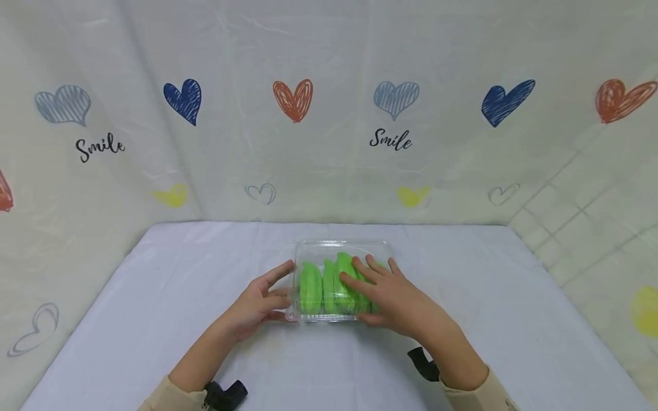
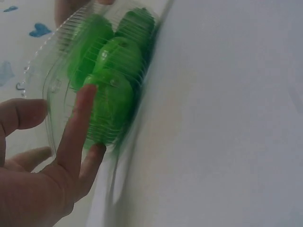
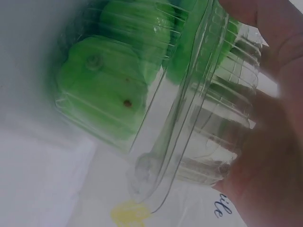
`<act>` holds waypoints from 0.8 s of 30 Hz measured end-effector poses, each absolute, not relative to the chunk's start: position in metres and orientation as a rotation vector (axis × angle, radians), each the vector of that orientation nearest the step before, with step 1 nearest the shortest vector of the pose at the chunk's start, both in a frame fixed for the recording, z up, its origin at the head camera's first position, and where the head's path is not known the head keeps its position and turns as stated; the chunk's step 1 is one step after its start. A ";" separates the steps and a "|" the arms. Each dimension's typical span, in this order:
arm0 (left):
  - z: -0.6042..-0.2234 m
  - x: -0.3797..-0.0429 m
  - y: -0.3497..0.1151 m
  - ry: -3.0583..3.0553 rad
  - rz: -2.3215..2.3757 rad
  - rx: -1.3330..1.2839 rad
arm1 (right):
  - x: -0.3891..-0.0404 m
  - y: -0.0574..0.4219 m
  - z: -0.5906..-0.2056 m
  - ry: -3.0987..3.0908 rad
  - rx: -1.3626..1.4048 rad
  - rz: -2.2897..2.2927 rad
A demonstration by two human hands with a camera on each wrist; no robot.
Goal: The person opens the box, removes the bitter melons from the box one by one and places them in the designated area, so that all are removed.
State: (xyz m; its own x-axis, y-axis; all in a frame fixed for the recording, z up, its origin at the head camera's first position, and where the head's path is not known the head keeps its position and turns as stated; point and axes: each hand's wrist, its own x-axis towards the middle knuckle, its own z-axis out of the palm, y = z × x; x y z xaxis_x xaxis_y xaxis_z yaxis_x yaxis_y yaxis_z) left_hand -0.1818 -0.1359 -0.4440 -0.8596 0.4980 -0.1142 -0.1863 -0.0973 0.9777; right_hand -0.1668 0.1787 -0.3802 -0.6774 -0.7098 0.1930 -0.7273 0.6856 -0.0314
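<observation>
A clear plastic clamshell box (image 1: 321,245) sits on the table, its lid down over several long green, banana-shaped pieces (image 1: 311,288). My left hand (image 1: 257,301) is at the box's left side, with fingers spread and fingertips touching the wall; the left wrist view shows this hand (image 2: 52,184) close beside the ribbed plastic. Over the right part of the lid, my right hand (image 1: 398,298) rests with spread fingers and hides some of the green pieces. From the right wrist, the rounded end of one green piece (image 3: 104,90) shows through the plastic, with the right hand (image 3: 279,127) on the lid side.
A white cloth covers the table (image 1: 180,297). Behind it hangs a pale backdrop (image 1: 339,165) printed with hearts and the word "Smile". Dark wrist devices show at the left wrist (image 1: 226,395) and the right wrist (image 1: 424,365).
</observation>
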 end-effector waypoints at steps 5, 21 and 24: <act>-0.441 -0.181 -0.135 1.726 2.021 0.316 | -0.165 0.180 -0.379 -2.737 1.200 0.175; -0.445 -0.184 -0.135 1.762 2.037 0.293 | -0.163 0.178 -0.376 -2.814 1.148 0.167; -0.446 -0.184 -0.135 1.748 2.014 0.315 | -0.162 0.178 -0.376 -2.843 1.114 0.174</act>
